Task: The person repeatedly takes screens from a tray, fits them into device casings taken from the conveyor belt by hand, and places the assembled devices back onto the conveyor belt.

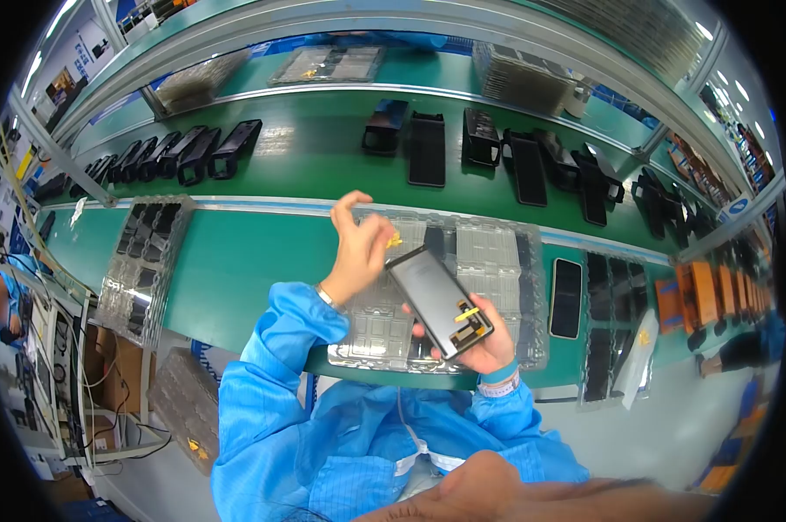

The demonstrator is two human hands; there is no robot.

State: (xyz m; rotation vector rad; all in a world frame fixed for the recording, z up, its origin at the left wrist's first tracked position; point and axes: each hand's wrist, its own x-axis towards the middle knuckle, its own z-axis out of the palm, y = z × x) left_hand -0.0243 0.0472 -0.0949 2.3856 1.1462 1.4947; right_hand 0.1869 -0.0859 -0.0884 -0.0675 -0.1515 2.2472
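Observation:
My right hand (489, 341) holds a dark phone screen part (429, 291) with its back side up, tilted over a clear plastic tray (371, 344). Yellow tabs and a flex piece (467, 315) show at the part's lower end. To the upper left of the part is my left hand (358, 248), its fingers bent and closed near a small yellow piece (395, 238). Whether the fingers grip that piece is hard to make out. The tray has moulded pockets, some with dark parts in them.
A phone (565, 298) lies right of the tray, beside another tray (595, 357) and a white pouch (638, 358). A stacked tray (145, 261) stands left. Behind, a green conveyor (315, 148) carries several phones in black holders. A metal frame (323, 19) spans above.

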